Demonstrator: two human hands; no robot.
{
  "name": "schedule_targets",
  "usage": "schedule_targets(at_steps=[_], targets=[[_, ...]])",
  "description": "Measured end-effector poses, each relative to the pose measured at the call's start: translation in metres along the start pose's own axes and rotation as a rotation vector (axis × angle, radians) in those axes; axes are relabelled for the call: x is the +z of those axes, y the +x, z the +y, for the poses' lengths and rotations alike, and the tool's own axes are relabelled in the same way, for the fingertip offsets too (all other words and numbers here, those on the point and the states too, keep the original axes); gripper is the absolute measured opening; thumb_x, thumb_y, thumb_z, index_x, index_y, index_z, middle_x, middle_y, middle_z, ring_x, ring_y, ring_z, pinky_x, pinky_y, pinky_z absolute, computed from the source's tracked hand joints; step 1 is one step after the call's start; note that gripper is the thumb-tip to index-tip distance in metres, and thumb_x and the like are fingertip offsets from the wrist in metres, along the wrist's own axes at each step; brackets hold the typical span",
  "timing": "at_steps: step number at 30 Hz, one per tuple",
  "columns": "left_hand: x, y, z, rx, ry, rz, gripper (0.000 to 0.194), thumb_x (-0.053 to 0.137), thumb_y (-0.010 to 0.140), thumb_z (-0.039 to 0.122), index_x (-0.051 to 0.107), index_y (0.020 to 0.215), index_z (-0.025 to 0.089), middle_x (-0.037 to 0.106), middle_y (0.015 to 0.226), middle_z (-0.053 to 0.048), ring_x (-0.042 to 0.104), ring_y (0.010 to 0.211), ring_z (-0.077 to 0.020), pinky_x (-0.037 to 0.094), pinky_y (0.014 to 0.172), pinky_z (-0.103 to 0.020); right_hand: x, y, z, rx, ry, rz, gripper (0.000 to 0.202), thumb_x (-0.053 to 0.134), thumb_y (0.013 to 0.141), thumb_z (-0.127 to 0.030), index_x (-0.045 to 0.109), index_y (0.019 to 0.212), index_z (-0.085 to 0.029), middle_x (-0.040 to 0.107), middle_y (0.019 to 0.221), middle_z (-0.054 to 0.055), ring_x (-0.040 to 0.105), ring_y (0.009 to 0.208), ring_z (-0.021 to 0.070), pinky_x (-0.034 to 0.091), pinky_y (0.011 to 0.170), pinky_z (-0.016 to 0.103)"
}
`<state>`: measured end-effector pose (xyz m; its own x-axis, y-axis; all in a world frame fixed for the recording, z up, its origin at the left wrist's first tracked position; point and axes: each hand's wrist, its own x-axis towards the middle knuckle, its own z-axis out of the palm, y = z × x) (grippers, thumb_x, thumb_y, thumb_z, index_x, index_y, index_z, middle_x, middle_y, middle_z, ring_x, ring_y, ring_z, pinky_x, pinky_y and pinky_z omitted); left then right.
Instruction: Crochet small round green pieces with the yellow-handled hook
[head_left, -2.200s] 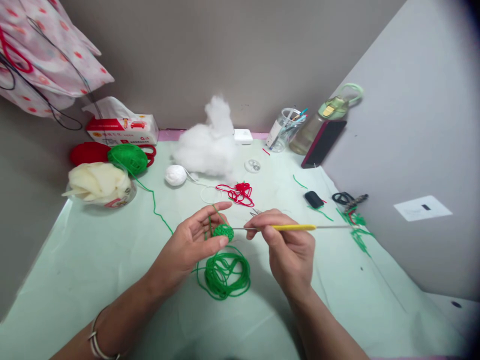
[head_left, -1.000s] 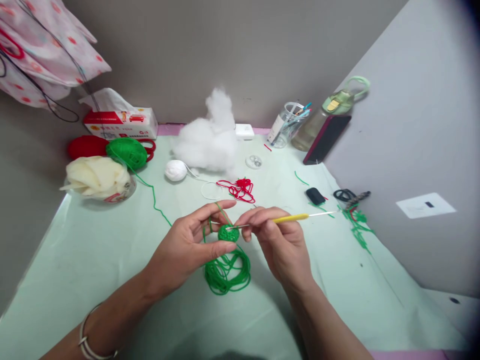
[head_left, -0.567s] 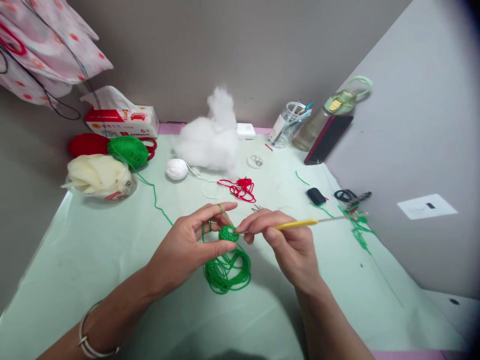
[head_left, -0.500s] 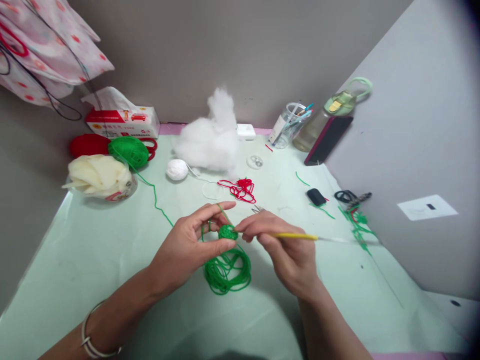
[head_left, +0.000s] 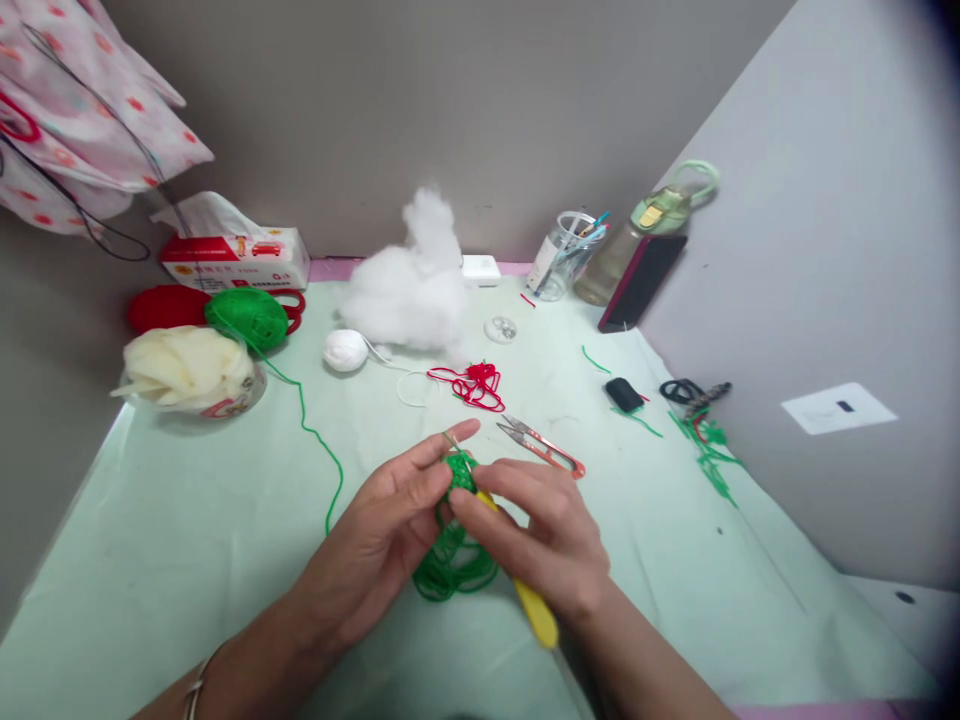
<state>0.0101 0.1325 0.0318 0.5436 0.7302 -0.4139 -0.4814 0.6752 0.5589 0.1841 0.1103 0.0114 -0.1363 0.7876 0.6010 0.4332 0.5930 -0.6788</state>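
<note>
Between the thumb and fingers of my left hand [head_left: 401, 510] is a small green crocheted piece [head_left: 460, 473], with its index finger stretched out above. My right hand [head_left: 544, 535] is closed on a crochet hook [head_left: 534, 608] with a yellow handle, whose metal tip reaches up to the top of the piece. The handle slants down toward me, below the right palm. Under the hands lies a loose coil of green yarn [head_left: 454, 565], partly hidden by them. Just beyond my right hand rest orange-handled thread snips [head_left: 544, 447].
Red yarn [head_left: 480, 387], a white yarn ball [head_left: 345, 351] and fluffy white stuffing [head_left: 409, 290] lie farther back. At left are a green yarn ball [head_left: 249, 318], a tissue box [head_left: 236, 262] and a tub [head_left: 187, 370]. A bottle [head_left: 607, 270] and phone [head_left: 643, 283] stand back right.
The hook has swung from pointing sideways to slanting down toward me. My right hand has turned and lowered, uncovering the snips. The view has shifted slightly.
</note>
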Motion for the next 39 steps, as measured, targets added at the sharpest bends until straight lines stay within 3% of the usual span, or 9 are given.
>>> schedule_targets(at_steps=[3,8,13,23,28,33,39], targets=[[-0.004,0.002,0.006,0.014,-0.013,-0.071,0.064,0.087,0.081,0.034,0.066,0.141,0.028,0.071,0.107,-0.004,0.065,0.102,-0.0205,0.05,0.094,-0.032,0.002,0.005,0.003,-0.135,0.088,0.088,0.037,0.063,0.099,-0.016,0.074,0.13,-0.034,0.08,0.113,0.006,0.077,0.096,0.0226,0.066,0.079,0.037],[-0.014,0.005,0.008,0.098,0.068,-0.005,0.068,0.09,0.076,0.027,0.068,0.14,0.031,0.065,0.107,-0.001,0.059,0.105,-0.0201,0.046,0.094,-0.03,0.004,0.013,0.004,0.109,0.383,0.095,0.025,0.062,0.102,-0.022,0.08,0.115,-0.032,0.082,0.106,0.007,0.077,0.095,0.0241,0.066,0.075,0.041],[-0.017,0.006,0.009,0.159,0.134,0.016,0.061,0.087,0.077,0.025,0.071,0.136,0.031,0.061,0.105,-0.001,0.056,0.099,-0.0193,0.045,0.093,-0.032,0.002,0.015,0.004,0.148,0.417,0.101,0.022,0.064,0.101,-0.02,0.081,0.109,-0.031,0.083,0.099,0.004,0.077,0.086,0.0215,0.065,0.075,0.04],[-0.014,0.007,0.003,0.434,0.329,0.176,0.073,0.092,0.071,0.017,0.068,0.138,0.034,0.049,0.091,0.004,0.05,0.089,-0.0135,0.046,0.085,-0.024,0.008,0.015,0.0,0.252,0.578,0.152,0.017,0.065,0.101,-0.025,0.082,0.103,-0.027,0.08,0.097,0.006,0.074,0.079,0.0182,0.064,0.067,0.033],[-0.014,0.005,0.005,0.325,0.285,0.122,0.067,0.088,0.076,0.023,0.068,0.139,0.033,0.054,0.096,0.002,0.052,0.087,-0.0144,0.048,0.08,-0.025,0.004,0.015,0.004,0.289,0.58,0.149,0.016,0.065,0.101,-0.027,0.081,0.102,-0.026,0.079,0.094,0.006,0.073,0.074,0.0179,0.063,0.068,0.035],[-0.017,0.005,0.013,0.122,0.15,-0.067,0.047,0.078,0.083,0.034,0.077,0.129,0.027,0.058,0.096,-0.001,0.056,0.078,-0.0147,0.051,0.076,-0.028,-0.004,0.022,0.008,0.443,0.741,0.178,0.017,0.07,0.097,-0.036,0.079,0.091,-0.022,0.077,0.082,0.005,0.068,0.062,0.0158,0.06,0.06,0.031],[-0.017,0.006,0.013,0.046,0.102,-0.215,0.044,0.073,0.089,0.036,0.076,0.132,0.024,0.066,0.095,-0.003,0.063,0.078,-0.0157,0.053,0.078,-0.028,-0.003,0.025,0.008,0.545,0.893,0.085,0.022,0.07,0.097,-0.04,0.075,0.085,-0.022,0.07,0.071,0.0,0.058,0.053,0.0116,0.052,0.053,0.026]])
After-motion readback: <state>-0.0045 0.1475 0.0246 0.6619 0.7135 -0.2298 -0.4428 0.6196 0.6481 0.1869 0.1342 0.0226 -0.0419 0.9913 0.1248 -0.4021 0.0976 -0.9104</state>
